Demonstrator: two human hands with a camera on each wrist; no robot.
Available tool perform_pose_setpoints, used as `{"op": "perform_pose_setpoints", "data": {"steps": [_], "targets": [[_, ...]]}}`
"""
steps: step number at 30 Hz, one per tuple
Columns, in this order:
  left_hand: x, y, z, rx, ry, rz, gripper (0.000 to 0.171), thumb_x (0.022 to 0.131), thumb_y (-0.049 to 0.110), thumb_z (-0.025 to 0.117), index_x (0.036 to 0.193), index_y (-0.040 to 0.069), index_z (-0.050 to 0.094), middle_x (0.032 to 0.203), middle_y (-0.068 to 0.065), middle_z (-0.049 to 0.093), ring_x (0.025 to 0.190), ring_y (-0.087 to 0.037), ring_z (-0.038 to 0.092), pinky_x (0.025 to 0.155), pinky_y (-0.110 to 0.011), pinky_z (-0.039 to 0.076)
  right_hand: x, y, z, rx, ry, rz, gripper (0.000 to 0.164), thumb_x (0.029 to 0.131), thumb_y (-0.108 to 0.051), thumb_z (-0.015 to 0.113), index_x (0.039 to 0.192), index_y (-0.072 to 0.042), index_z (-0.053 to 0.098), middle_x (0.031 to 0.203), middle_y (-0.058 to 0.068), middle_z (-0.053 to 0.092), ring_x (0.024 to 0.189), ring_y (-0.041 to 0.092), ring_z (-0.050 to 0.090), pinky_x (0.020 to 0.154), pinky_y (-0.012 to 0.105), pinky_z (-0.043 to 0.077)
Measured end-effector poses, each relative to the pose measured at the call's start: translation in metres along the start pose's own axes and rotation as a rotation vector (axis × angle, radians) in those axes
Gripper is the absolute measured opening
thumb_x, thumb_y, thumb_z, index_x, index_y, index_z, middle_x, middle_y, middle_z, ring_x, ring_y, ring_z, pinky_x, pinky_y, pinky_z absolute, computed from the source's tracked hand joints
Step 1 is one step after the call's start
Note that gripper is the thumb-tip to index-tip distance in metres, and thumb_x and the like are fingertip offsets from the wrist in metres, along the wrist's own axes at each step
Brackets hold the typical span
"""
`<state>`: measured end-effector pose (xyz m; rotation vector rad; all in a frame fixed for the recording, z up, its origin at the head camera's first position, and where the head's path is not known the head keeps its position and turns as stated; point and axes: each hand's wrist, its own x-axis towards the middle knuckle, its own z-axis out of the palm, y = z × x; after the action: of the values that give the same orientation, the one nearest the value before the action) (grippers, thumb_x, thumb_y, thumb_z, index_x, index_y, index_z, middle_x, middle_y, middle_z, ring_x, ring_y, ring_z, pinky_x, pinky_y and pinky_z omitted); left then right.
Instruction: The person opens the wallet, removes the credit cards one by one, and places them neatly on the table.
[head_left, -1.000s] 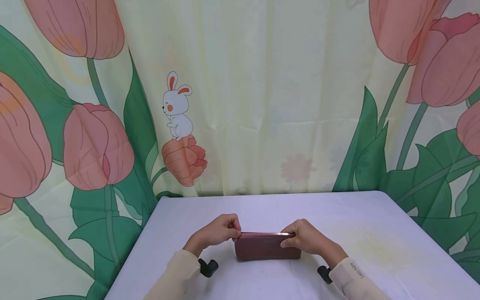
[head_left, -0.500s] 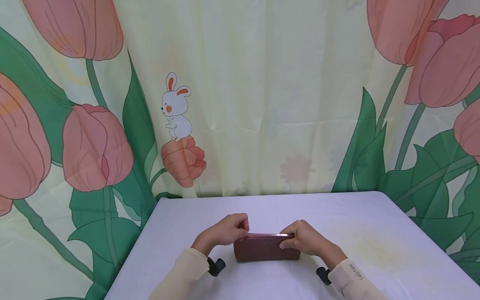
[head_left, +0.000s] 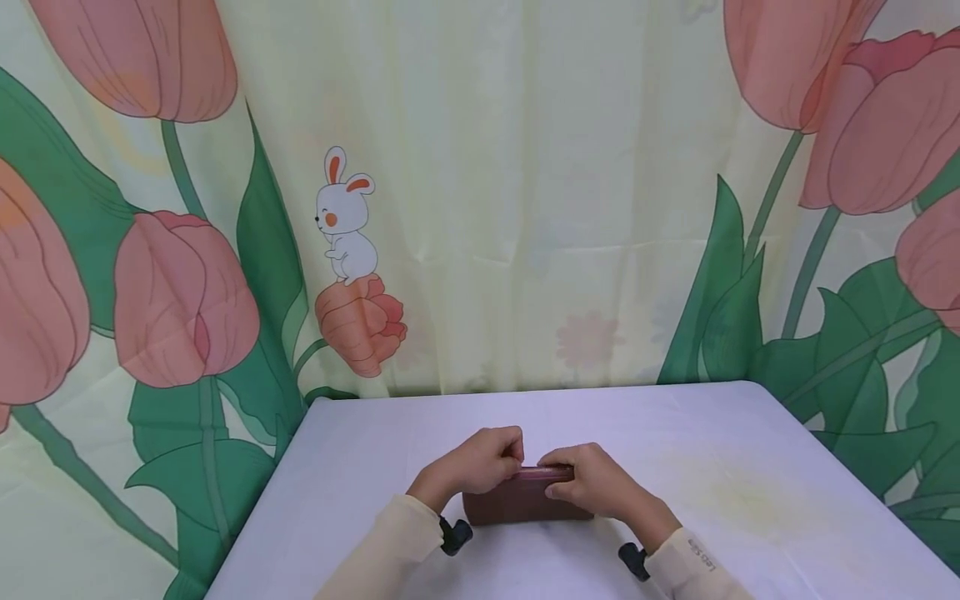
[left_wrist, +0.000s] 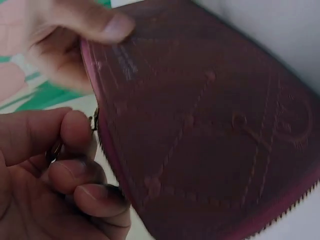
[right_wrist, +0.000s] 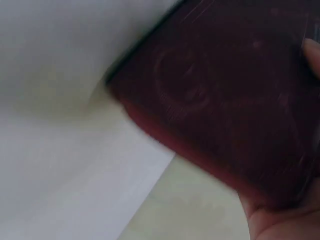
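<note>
Maroon wallet (left_wrist: 200, 130) with left fingers (left_wrist: 77, 128) pinched on its zipper pull (left_wrist: 94, 120), right fingers (head_left: 561, 491) curled over its top edge.

Nothing is legible: dark lettering (head_left: 702, 554) on the cream cloth right sleeve (head_left: 693, 573), between four and five o'clock in the head view, and print (left_wrist: 126, 62) on the rectangular maroon leather-like wallet (left_wrist: 200, 135), at eleven o'clock in the left wrist view, are blurred.

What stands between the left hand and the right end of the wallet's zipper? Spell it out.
The right hand: it grips the wallet over its top edge, further along the zipper from where the left hand pinches the pull. Nothing else visible lies between.
</note>
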<state>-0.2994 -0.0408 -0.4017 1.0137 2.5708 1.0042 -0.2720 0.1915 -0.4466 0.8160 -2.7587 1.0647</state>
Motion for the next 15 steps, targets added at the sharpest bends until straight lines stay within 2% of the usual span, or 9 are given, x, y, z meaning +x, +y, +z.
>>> {"op": "perform_pose_setpoints", "data": {"steps": [2,4,7,9,12,15], "targets": [[0.001,0.002,0.003,0.015,0.021,0.023,0.02,0.093,-0.004,0.06,0.083,0.013,0.057,0.068,0.008,0.055,0.065,-0.004,0.049,0.061,-0.022,0.041,0.002,-0.007,0.007,0.017,0.054,-0.028,0.02,0.088,-0.016,0.082,0.108,-0.016,0.08,0.1,-0.007,0.078,0.087,0.005,0.068,0.077,0.029,0.058],[0.003,0.003,0.006,0.015,0.04,0.044,0.02,0.094,-0.003,0.06,0.083,0.013,0.057,0.067,0.009,0.056,0.065,-0.003,0.049,0.061,-0.021,0.042,0.004,-0.014,0.014,0.019,0.111,-0.05,0.014,0.09,-0.021,0.081,0.103,-0.02,0.081,0.097,-0.01,0.077,0.087,0.004,0.069,0.077,0.028,0.059],[0.004,0.003,0.012,-0.002,0.062,0.061,0.021,0.096,-0.002,0.061,0.083,0.014,0.057,0.068,0.01,0.057,0.066,-0.002,0.05,0.061,-0.02,0.043,0.007,-0.02,0.021,-0.006,0.176,-0.044,0.003,0.09,-0.025,0.081,0.088,-0.025,0.079,0.082,-0.017,0.072,0.074,-0.001,0.063,0.065,0.023,0.055],[0.004,0.002,0.015,-0.022,0.072,0.061,0.022,0.097,-0.003,0.06,0.083,0.014,0.057,0.07,0.009,0.058,0.067,-0.002,0.05,0.062,-0.02,0.044,0.008,-0.023,0.025,-0.042,0.202,-0.022,0.014,0.089,-0.024,0.08,0.077,-0.027,0.074,0.07,-0.02,0.063,0.063,-0.004,0.054,0.057,0.021,0.046],[0.001,-0.001,0.018,-0.053,0.094,0.067,0.021,0.097,-0.003,0.061,0.084,0.014,0.059,0.074,0.009,0.059,0.068,-0.002,0.05,0.062,-0.02,0.044,0.009,-0.023,0.029,-0.089,0.249,-0.01,0.029,0.088,-0.017,0.077,0.064,-0.027,0.063,0.061,-0.02,0.051,0.056,-0.004,0.042,0.05,0.02,0.036],[-0.003,-0.006,0.019,-0.072,0.129,0.089,0.017,0.095,0.0,0.064,0.087,0.014,0.062,0.078,0.01,0.059,0.068,-0.003,0.05,0.062,-0.02,0.044,0.01,-0.022,0.035,-0.147,0.324,-0.05,0.034,0.085,-0.012,0.075,0.06,-0.026,0.058,0.061,-0.02,0.051,0.056,-0.005,0.04,0.051,0.019,0.035]]}}
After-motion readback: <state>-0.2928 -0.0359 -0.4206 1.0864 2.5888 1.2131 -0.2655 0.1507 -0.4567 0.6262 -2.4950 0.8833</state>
